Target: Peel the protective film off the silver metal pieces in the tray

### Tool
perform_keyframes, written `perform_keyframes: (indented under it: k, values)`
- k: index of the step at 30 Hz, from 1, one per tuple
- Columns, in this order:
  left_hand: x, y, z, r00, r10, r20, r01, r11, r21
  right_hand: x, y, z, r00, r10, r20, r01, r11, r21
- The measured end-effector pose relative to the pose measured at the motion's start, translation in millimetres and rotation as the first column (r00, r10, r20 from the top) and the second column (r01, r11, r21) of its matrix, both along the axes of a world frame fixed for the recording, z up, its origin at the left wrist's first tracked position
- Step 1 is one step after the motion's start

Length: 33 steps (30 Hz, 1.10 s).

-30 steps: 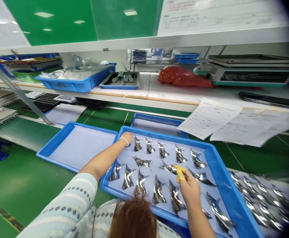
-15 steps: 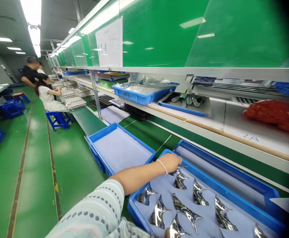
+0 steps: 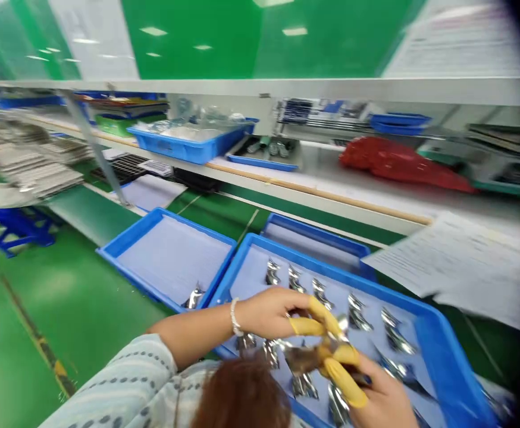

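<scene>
Chrome piece (image 3: 304,359) pinched shut in the grip of left hand (image 3: 269,312) and right hand (image 3: 378,398); one piece (image 3: 194,298) in left blue tray (image 3: 162,219), most in right blue tray (image 3: 438,351).

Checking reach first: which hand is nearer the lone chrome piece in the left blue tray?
Left hand is nearer, to the right of the chrome piece. The right hand lies farther off, down and further right.
</scene>
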<state>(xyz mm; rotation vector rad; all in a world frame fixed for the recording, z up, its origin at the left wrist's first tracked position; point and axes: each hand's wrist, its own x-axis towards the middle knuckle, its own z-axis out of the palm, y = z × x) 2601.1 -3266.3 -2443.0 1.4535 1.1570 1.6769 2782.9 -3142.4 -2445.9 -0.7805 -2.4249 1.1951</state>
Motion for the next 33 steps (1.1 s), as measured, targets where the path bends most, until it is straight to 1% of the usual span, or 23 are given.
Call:
perform_keyframes:
  k: [1,3,5,6,7,9,11,13,14,16,18,22,25,27,30,32,33]
  values:
    - [1.1,-1.5,0.7,0.999,0.038,0.02,-0.038,0.999,0.022,-2.3,-6.5,10.3,0.998,0.036,-0.047,-0.034,0.999,0.036]
    - [1.5,-4.1,1.3,0.994,0.099,0.05,-0.1,0.994,0.034,-6.9,-17.5,28.1,0.99,0.089,-0.11,-0.072,0.986,0.151]
    - [0.8,-6.6,2.1,0.992,0.118,0.034,-0.12,0.992,0.037,-9.2,-24.8,40.2,0.976,0.104,-0.193,-0.051,0.965,0.258]
    - [0.6,-7.9,2.9,0.993,0.122,-0.003,-0.121,0.992,0.047,-9.2,-27.0,44.1,0.967,0.111,-0.227,-0.039,0.953,0.302]
    - [0.9,-9.0,4.0,0.991,0.125,-0.057,-0.121,0.99,0.065,-8.5,-28.3,46.9,0.957,0.133,-0.258,-0.038,0.939,0.343]
    - [2.7,-10.3,6.8,0.973,0.148,-0.177,-0.126,0.983,0.131,-5.7,-29.0,50.0,0.936,0.217,-0.277,-0.079,0.897,0.435]
    - [5.8,-10.5,9.6,0.948,0.189,-0.256,-0.138,0.969,0.206,-2.3,-28.4,51.6,0.917,0.303,-0.261,-0.121,0.832,0.541]
    - [8.9,-10.1,11.8,0.933,0.225,-0.282,-0.152,0.954,0.258,0.6,-28.0,52.8,0.909,0.341,-0.238,-0.127,0.771,0.624]
    - [10.2,-10.1,12.6,0.927,0.239,-0.289,-0.159,0.948,0.274,1.8,-28.1,53.3,0.911,0.343,-0.229,-0.119,0.751,0.649]
    - [12.0,-11.0,13.8,0.917,0.255,-0.306,-0.162,0.941,0.298,3.6,-28.5,54.0,0.91,0.35,-0.223,-0.115,0.729,0.674]
    - [12.9,-13.1,15.0,0.906,0.275,-0.323,-0.167,0.932,0.323,4.3,-28.6,53.9,0.908,0.352,-0.227,-0.115,0.732,0.672]
    - [13.4,-17.9,18.6,0.873,0.32,-0.367,-0.183,0.914,0.362,3.1,-27.3,52.4,0.886,0.384,-0.26,-0.143,0.76,0.634]
    - [13.7,-19.9,21.0,0.853,0.333,-0.401,-0.183,0.911,0.368,1.7,-26.5,51.6,0.864,0.413,-0.289,-0.168,0.777,0.606]
    - [13.8,-19.9,21.4,0.853,0.33,-0.405,-0.183,0.915,0.36,1.3,-26.7,51.3,0.863,0.411,-0.296,-0.171,0.786,0.594]
    - [14.0,-17.9,20.0,0.875,0.302,-0.38,-0.201,0.938,0.282,1.1,-27.0,50.0,0.889,0.352,-0.293,-0.136,0.814,0.564]
    - [14.3,-15.2,18.3,0.914,0.251,-0.319,-0.209,0.965,0.159,0.9,-26.1,47.4,0.911,0.284,-0.299,-0.113,0.87,0.48]
    - [14.6,-13.6,17.3,0.941,0.218,-0.257,-0.207,0.976,0.073,0.8,-25.0,45.3,0.921,0.248,-0.301,-0.11,0.906,0.41]
